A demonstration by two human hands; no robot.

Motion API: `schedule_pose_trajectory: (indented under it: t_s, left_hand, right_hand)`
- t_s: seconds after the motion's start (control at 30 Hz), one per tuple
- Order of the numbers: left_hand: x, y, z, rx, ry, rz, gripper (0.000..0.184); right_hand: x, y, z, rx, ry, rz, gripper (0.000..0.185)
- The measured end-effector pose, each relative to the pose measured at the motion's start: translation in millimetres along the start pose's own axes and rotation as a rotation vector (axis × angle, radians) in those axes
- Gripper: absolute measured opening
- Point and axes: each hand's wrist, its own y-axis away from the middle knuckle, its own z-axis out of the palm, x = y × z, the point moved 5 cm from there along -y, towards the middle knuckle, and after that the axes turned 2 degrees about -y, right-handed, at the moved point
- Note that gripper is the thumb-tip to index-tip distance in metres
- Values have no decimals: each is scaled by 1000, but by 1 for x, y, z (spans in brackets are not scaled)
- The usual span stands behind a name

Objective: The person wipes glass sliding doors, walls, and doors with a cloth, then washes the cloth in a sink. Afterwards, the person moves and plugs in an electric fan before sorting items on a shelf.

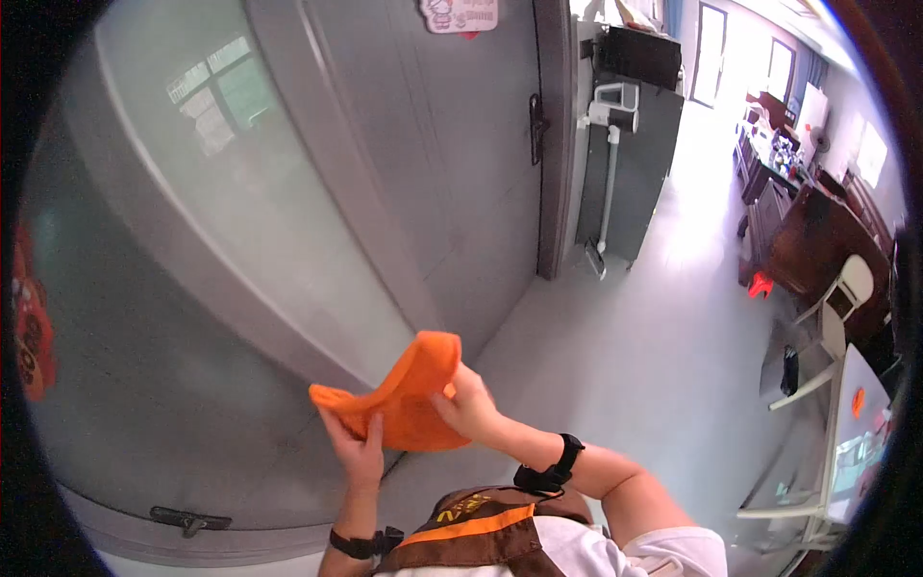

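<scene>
An orange cloth (409,404), folded over along its top, is held up between both hands in front of the grey door. My left hand (358,444) grips its lower left part, with the fingers partly behind the fabric. At the right edge of the cloth, my right hand (466,402) pinches it between thumb and fingers. Each wrist wears a black band. Below the hands, a brown apron (471,539) with orange trim covers part of a white shirt.
Grey doors (452,144) with a frosted panel (260,192) fill the left. A white stick vacuum (611,144) leans against a dark cabinet. At the right are a white chair (829,332), a table (846,433) and brown furniture (827,240) beside a grey floor.
</scene>
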Motion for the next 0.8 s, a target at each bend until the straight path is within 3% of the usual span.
schedule_pose_trajectory:
  t_s: [0.07, 0.13, 0.2, 0.23, 0.27, 0.33, 0.37, 0.43, 0.5, 0.53, 0.57, 0.6, 0.63, 0.67, 0.7, 0.8]
  left_hand:
    - [-1, -27, 36, 51, -98, -10, 66]
    - [-1, -54, 57, -117, -217, 102, 56]
    - [-2, -77, 64, -163, -307, 193, 52]
    - [1, -85, 68, -213, -389, 276, 49]
    - [1, -92, 68, -210, -396, 288, 49]
    - [1, -95, 73, -347, -568, 349, 44]
    - [0, -96, 74, -357, -604, 257, 43]
    - [-16, -92, 68, -384, -760, 267, 42]
    - [-28, -101, 64, -388, -898, 282, 40]
    - [-26, -101, 59, -387, -866, 249, 43]
    - [-20, -108, 56, -381, -835, 226, 45]
    - [-4, -117, 61, -349, -841, 234, 45]
    - [23, -124, 68, -196, -823, 278, 32]
    - [40, -127, 69, -35, -807, 317, 19]
    - [34, -126, 61, 24, -717, 215, 18]
    - [37, -125, 51, 103, -769, 197, 18]
  right_hand:
    - [30, -25, -36, 7, -20, 84, 35]
    - [55, -50, -50, 16, -56, 161, 38]
    - [49, -78, -40, -9, 275, -415, 46]
    - [64, -95, -23, -77, 314, -568, 53]
    - [82, -104, -5, -111, 407, -660, 48]
    - [110, -132, 24, -129, 391, -772, 43]
    - [118, -152, 34, -130, 386, -788, 43]
    - [133, -196, 64, -254, 563, -699, 40]
    - [122, -231, 80, -244, 613, -815, 39]
    - [114, -236, 88, -240, 650, -898, 39]
    - [73, -247, 77, -61, 615, -1070, 37]
    - [27, -267, 68, -66, 692, -1039, 34]
    - [-15, -287, 57, -79, 762, -1004, 32]
    - [-49, -305, 47, 8, 652, -1078, 32]
    - [-82, -325, 39, 93, 529, -1154, 32]
    - [-188, -376, 23, 155, 392, -1284, 31]
